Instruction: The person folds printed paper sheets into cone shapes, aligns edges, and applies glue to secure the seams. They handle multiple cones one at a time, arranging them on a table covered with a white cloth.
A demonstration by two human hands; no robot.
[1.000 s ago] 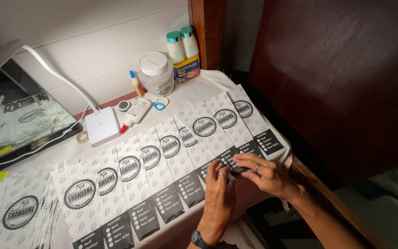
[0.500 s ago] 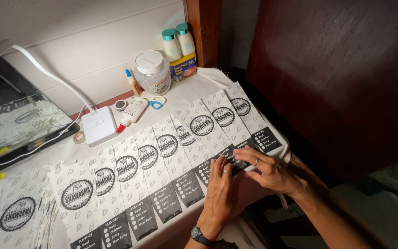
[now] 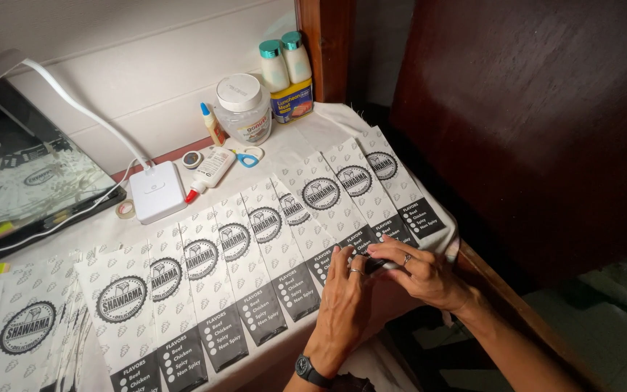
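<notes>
While both hands point(image 3: 382, 272) meet, fingertips pinching a paper bag's dark lower edge point(image 3: 373, 263), table front.

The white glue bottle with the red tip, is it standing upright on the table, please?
No, the white glue bottle with the red tip lies on its side beside the white lamp base.

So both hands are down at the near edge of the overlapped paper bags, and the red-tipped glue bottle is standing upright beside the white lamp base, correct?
Not quite. The head view shows the glue bottle lying on its side, red tip toward the white lamp base, not standing upright. The rest holds: the left hand and right hand are both at the near edge of the overlapped paper bags.
</notes>
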